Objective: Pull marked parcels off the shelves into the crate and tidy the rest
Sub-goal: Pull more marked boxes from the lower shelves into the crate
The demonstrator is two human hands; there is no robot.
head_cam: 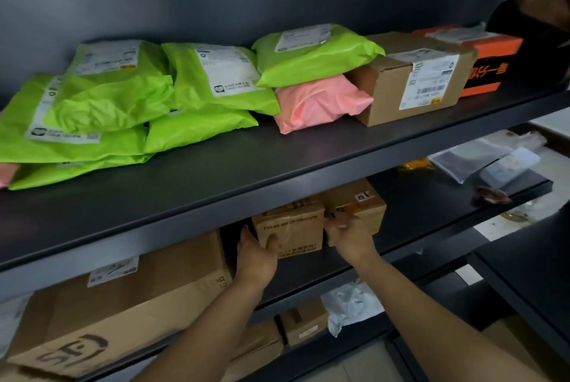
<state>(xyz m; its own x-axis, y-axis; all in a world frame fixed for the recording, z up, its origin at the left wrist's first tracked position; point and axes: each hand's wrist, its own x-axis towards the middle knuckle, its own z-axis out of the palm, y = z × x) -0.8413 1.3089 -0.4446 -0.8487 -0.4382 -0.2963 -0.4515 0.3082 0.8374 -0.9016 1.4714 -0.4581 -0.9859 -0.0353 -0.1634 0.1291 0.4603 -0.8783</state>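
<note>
We see both hands on the middle shelf (pixel 401 246), either side of a small cardboard box (pixel 291 229) with print across its front. The left hand (pixel 257 253) grips the box's left side: the thumb lies on the front face and the fingers (pixel 245 235) reach round into the dark gap beside it. The right hand (pixel 348 233) is at the box's right edge. Its fingers are blurred against the neighbouring cardboard box (pixel 361 199), and we cannot tell whether they curl round anything.

That neighbour stands just beside and slightly behind the small box, touching it or nearly so. To the left, close by, a large cardboard carton (pixel 123 310) with a white label and black lettering fills the shelf and narrows the room for the left hand. The front lip of the upper shelf (pixel 246 171) hangs low over both boxes.

On that upper shelf lie overlapping green mailer bags (pixel 101 97), a pink mailer bag (pixel 317 107), a labelled brown box (pixel 413 85) and an orange box (pixel 484 66). Below the hands sit more brown boxes (pixel 303 324) and a white plastic bag (pixel 351 304). Clear bags (pixel 472 159) lie at the far right.
</note>
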